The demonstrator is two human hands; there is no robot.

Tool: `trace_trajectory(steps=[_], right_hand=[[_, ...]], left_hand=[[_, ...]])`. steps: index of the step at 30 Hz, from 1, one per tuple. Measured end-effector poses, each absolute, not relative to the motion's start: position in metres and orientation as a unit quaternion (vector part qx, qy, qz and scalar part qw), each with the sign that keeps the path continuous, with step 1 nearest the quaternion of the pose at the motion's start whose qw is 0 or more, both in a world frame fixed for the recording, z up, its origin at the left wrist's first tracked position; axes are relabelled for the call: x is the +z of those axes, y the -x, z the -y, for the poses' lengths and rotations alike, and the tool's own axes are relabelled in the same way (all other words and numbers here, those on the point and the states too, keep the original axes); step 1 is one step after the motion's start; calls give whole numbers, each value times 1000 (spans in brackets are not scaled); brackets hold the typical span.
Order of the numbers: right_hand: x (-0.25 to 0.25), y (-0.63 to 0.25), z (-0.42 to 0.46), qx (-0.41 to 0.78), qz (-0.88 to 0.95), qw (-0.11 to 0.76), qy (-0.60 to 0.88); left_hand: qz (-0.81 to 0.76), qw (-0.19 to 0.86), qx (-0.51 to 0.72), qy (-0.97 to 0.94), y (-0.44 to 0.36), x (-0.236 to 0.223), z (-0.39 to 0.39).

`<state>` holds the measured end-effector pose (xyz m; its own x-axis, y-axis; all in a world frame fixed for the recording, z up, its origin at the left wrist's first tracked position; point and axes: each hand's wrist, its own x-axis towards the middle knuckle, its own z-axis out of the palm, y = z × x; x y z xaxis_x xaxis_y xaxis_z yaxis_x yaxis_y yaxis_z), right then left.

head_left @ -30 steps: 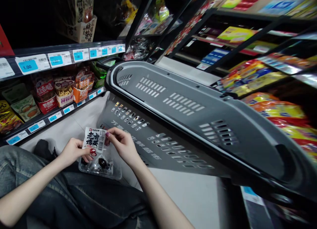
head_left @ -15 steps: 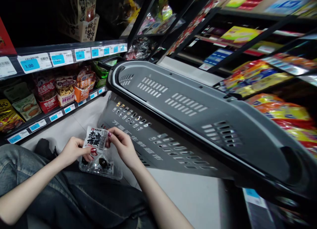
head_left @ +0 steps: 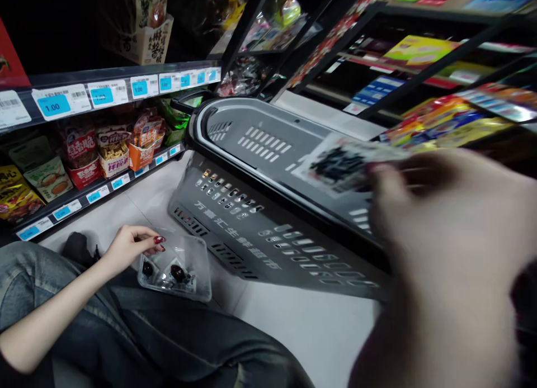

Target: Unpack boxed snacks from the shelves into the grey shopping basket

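My right hand (head_left: 457,220), blurred and close to the camera, pinches a flat snack packet (head_left: 338,164) with a white label and black lettering. The packet is held up over the grey shopping basket (head_left: 260,231). Lower left, my left hand (head_left: 130,245) has thumb and fingers pressed together above the left side of a clear plastic tub (head_left: 201,256); whatever may be between those fingertips is hidden. Dark round items in small clear packs (head_left: 178,272) lie in the tub, which stands beside my bent leg (head_left: 168,337).
On the left, a low shelf (head_left: 104,181) carries several snack bags and boxes, with price tags along its edge. Another shelf edge (head_left: 126,90) runs above it. Tilted racks of bright packets (head_left: 457,119) stand behind the basket. Pale floor tiles (head_left: 302,315) show below it.
My right hand has swung up and to the right with the packet, from above the tub to over the basket. My left hand has let go of the packet and stays by the tub.
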<state>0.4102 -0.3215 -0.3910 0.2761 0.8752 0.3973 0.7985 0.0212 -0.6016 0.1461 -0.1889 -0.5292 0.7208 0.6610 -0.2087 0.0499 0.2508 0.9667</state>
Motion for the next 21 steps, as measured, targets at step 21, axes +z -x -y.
trace_trajectory(steps=[21], right_hand=[[-649, -298, 249, 356, 579, 38, 732]], left_hand=[[-343, 712, 266, -552, -142, -518, 181]])
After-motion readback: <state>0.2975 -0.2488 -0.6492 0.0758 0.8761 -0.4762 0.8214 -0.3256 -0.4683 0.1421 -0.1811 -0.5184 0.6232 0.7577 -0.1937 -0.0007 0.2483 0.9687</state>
